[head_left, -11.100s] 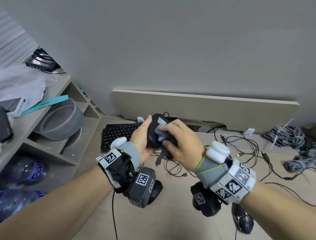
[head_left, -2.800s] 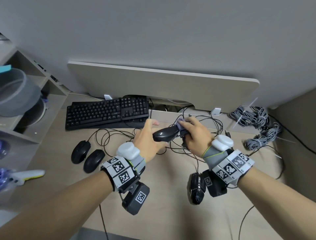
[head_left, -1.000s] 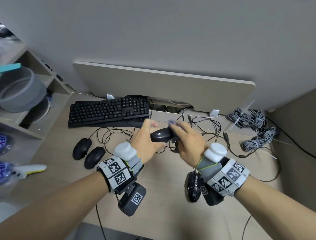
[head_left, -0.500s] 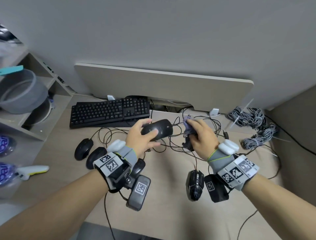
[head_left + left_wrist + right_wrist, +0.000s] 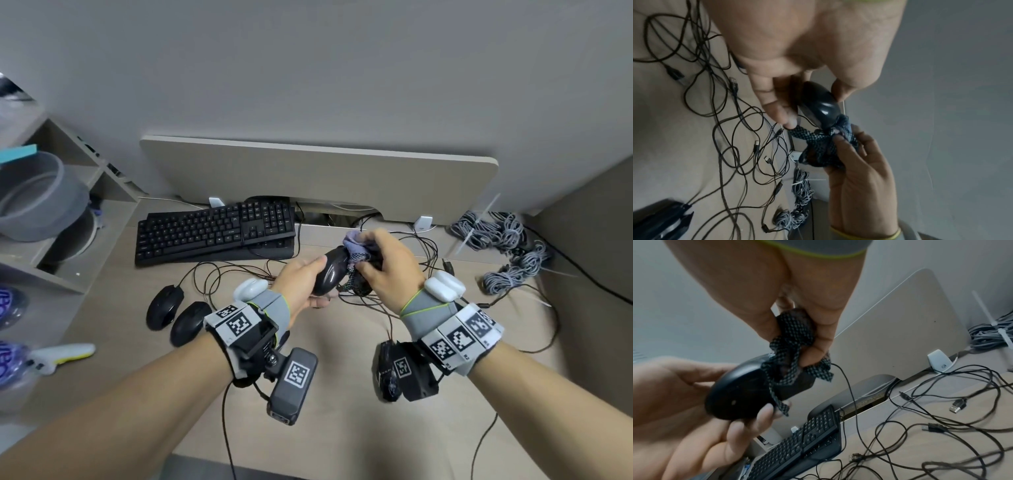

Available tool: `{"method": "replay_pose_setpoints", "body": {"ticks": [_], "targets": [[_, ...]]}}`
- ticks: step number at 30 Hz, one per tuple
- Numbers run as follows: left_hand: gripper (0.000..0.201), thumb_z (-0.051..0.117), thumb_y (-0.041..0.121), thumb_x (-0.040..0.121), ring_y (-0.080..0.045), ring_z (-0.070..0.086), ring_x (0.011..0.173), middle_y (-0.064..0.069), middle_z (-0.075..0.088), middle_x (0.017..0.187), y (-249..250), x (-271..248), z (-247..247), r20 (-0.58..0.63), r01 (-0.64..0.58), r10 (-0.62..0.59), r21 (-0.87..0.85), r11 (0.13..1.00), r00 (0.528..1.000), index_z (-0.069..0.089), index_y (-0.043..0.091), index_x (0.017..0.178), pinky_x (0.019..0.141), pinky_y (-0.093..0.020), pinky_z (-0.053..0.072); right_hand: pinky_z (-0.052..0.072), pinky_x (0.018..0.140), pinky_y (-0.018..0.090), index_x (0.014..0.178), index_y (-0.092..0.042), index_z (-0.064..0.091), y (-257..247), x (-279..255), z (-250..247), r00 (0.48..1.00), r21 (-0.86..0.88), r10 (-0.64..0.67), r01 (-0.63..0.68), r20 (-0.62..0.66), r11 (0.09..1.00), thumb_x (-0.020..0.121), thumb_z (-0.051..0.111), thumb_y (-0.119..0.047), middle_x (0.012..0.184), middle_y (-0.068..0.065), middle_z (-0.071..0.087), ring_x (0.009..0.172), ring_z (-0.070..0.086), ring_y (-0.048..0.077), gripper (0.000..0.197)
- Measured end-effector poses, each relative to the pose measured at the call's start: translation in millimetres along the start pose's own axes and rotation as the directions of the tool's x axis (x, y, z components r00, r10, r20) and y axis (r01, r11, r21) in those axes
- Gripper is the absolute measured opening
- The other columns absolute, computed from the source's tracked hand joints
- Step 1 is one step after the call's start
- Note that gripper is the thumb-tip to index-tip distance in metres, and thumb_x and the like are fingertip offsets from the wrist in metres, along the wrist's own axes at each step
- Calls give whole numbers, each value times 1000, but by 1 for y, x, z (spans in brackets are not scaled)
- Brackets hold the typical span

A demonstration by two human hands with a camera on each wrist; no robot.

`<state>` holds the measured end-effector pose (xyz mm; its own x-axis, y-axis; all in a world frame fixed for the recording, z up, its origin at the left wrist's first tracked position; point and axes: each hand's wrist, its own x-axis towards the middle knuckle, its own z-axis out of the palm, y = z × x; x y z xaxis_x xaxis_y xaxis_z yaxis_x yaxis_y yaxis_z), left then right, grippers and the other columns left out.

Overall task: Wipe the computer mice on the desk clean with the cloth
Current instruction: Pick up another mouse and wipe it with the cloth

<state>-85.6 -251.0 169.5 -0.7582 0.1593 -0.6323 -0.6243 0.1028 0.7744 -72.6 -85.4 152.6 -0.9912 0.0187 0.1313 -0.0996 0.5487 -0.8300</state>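
My left hand [image 5: 303, 284] grips a glossy black mouse [image 5: 329, 275] [image 5: 819, 106] [image 5: 740, 390] above the desk, thumb on one side and fingers on the other. My right hand [image 5: 387, 263] holds a bunched chequered cloth [image 5: 356, 251] [image 5: 822, 146] [image 5: 792, 344] and presses it against the front end of that mouse. Two more black mice [image 5: 164, 306] [image 5: 190, 322] lie side by side on the desk at the left. Another black mouse [image 5: 387, 370] lies below my right wrist, partly hidden by the wrist camera.
A black keyboard [image 5: 215, 233] lies at the back left of the desk [image 5: 342, 411]. Loose black cables [image 5: 404, 246] sprawl under my hands, and grey cable bundles [image 5: 503, 246] sit at the back right. A shelf unit [image 5: 51, 240] stands to the left, a beige panel [image 5: 318, 171] behind.
Half a second ago the cloth hand was apart from the mouse. Now the left hand has turned the mouse on edge and the right hand has brought the cloth onto its front end.
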Motion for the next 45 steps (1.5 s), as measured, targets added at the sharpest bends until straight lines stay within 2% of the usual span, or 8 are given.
{"method": "replay_pose_setpoints", "body": {"ticks": [6,10,16,18,23,28,42,45], "targets": [[40,30,42,105,-15,41,48,-8,52,69,9,0,11,31,33,-31,-90,995,999,58,14,100,42,-21,30,37,77,14,96,-12,62,-21,-15,6,972,-97,-219,226,80,969,73,63,-7,98,4,52,87,49,13,23],[36,36,43,104,-10,32,44,-7,50,71,5,1,7,54,39,-36,-51,998,998,53,11,103,41,-18,21,32,77,6,99,-10,66,0,-2,-8,987,-159,-158,157,7,975,75,66,-3,100,8,55,91,54,17,25],[37,36,43,104,-10,29,44,-5,44,73,5,10,7,73,70,-58,-170,983,996,56,12,112,38,-15,22,38,87,16,115,-6,60,-9,-15,1,953,-169,-285,299,105,939,81,49,-11,113,12,56,103,52,18,36],[39,37,42,103,-10,29,41,-8,49,71,5,10,6,57,70,-61,-156,985,996,54,8,110,39,-15,21,42,85,24,114,-7,61,0,-5,-4,973,-196,-223,229,54,953,78,48,-10,113,12,57,102,55,24,39],[35,42,44,101,-11,27,44,-4,48,64,6,11,7,76,51,-38,-173,984,996,59,14,100,40,-16,19,39,85,17,116,-7,61,-10,-7,2,952,-174,-292,304,92,937,80,49,-6,111,11,57,100,52,18,38],[40,37,41,103,-11,28,42,-11,54,71,5,16,4,45,50,-44,-149,988,998,54,6,114,40,-15,20,36,84,14,118,-9,59,-2,4,0,974,-211,-227,225,15,951,77,46,-5,114,11,57,102,55,23,43],[43,37,41,104,-9,28,38,-13,54,74,5,15,-1,47,31,-25,-140,990,999,55,3,116,38,-14,19,49,77,25,117,-11,60,-5,3,3,979,-168,-200,203,33,965,79,34,-18,115,9,56,90,61,23,47],[45,37,41,103,-10,29,39,-11,50,74,2,17,-1,46,41,-34,-169,985,998,54,3,119,38,-14,20,46,80,25,121,-15,58,-10,-4,11,964,-200,-242,260,109,945,79,37,-15,118,9,55,100,57,22,47]]}}
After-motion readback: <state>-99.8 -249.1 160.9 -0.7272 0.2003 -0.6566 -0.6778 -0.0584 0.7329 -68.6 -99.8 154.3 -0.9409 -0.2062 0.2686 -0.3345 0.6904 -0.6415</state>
